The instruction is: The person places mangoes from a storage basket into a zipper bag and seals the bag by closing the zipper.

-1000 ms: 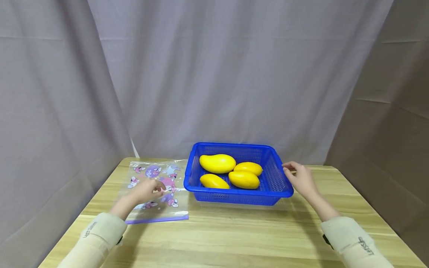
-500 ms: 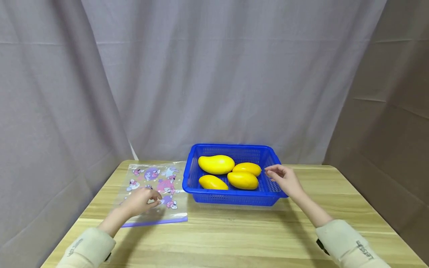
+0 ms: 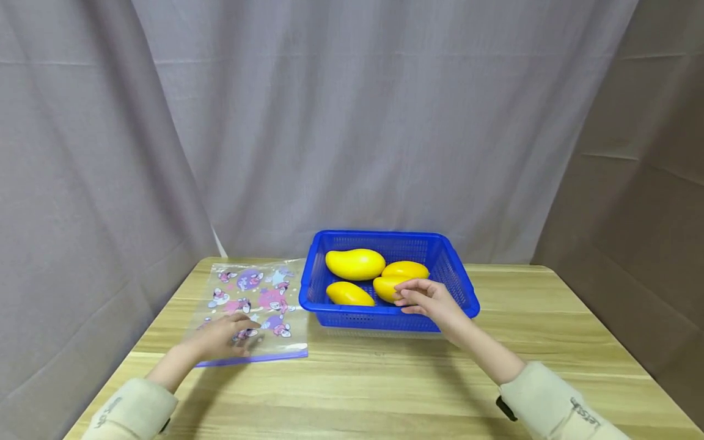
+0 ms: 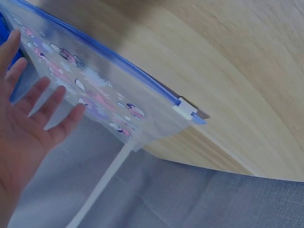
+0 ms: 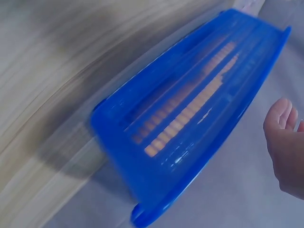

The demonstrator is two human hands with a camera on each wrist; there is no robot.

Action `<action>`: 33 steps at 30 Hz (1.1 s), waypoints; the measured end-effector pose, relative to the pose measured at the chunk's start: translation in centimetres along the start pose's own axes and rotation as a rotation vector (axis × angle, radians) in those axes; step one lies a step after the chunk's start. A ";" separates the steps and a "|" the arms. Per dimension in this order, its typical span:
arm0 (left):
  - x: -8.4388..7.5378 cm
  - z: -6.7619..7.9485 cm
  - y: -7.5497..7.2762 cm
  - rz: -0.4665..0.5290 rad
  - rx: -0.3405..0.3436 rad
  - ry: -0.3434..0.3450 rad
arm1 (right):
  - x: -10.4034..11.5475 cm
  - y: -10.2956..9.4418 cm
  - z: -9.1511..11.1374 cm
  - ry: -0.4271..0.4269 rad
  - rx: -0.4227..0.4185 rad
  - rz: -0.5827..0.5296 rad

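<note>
A blue plastic basket (image 3: 379, 310) with perforated walls holds several yellow mangoes (image 3: 355, 264). Over its front rim, in front of the nearest right-hand mango (image 3: 385, 287), hovers my right hand (image 3: 431, 304) with loosely bent fingers and nothing held. The right wrist view has this hand (image 5: 287, 147) above the rim at the right edge. To the basket's left lies a clear printed zip bag (image 3: 275, 299), flat, its purple zip edge toward me. My left hand (image 3: 222, 336) is above that bag, fingers spread; the left wrist view shows an empty palm (image 4: 28, 118).
The wooden table (image 3: 352, 391) reaches toward me and to both sides of the basket. A grey curtain (image 3: 374, 122) hangs directly behind the table's back edge. In the left wrist view, a white slider (image 4: 185, 108) sits on the bag's zip.
My right hand has moved left from the basket's right rim to over the mangoes. The left hand has shifted slightly left and nearer to me over the bag, its fingers spreading.
</note>
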State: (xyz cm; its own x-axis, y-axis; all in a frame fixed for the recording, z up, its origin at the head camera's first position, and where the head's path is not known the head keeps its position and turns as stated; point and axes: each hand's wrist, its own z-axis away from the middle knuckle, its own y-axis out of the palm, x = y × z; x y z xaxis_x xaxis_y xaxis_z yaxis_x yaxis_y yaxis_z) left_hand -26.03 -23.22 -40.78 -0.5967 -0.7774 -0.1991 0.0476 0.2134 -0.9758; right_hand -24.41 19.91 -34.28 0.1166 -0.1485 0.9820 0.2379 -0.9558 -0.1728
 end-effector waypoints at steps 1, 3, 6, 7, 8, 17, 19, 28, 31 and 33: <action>-0.1 0.1 0.0 -0.001 0.025 -0.023 | 0.1 0.4 0.0 0.001 0.020 -0.005; -0.1 0.3 0.0 0.005 0.066 -0.052 | 0.2 1.2 0.1 -0.006 0.063 0.000; 0.1 0.6 0.2 0.021 0.110 -0.078 | 0.2 2.4 0.2 -0.014 0.132 0.033; 0.3 0.7 0.2 0.027 0.110 -0.062 | 0.2 2.8 0.3 -0.019 0.157 0.044; 0.4 0.7 0.3 0.034 0.113 -0.053 | 0.3 3.2 0.3 -0.024 0.179 0.052; 1.0 0.9 0.6 0.037 0.146 -0.040 | 0.3 6.1 0.4 -0.034 0.291 0.088; 0.9 0.9 0.7 0.043 0.153 -0.035 | 0.2 6.9 0.3 -0.030 0.302 0.095; 0.5 0.6 0.8 0.071 0.164 -0.063 | -0.5 9.8 -0.3 -0.109 0.381 0.128; 0.4 0.6 0.9 0.061 0.163 -0.075 | -0.5 10.7 -0.4 -0.135 0.396 0.149; 0.3 0.6 0.9 0.060 0.159 -0.088 | -0.6 11.4 -0.6 -0.159 0.409 0.172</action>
State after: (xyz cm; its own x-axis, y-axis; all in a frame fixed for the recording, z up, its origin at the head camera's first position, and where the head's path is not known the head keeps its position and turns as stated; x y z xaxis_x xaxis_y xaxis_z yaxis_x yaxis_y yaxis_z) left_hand -25.69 -23.58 -41.80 -0.5168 -0.8163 -0.2581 0.2114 0.1705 -0.9624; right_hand -22.34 8.99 -36.79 0.3258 -0.2245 0.9184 0.5590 -0.7376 -0.3786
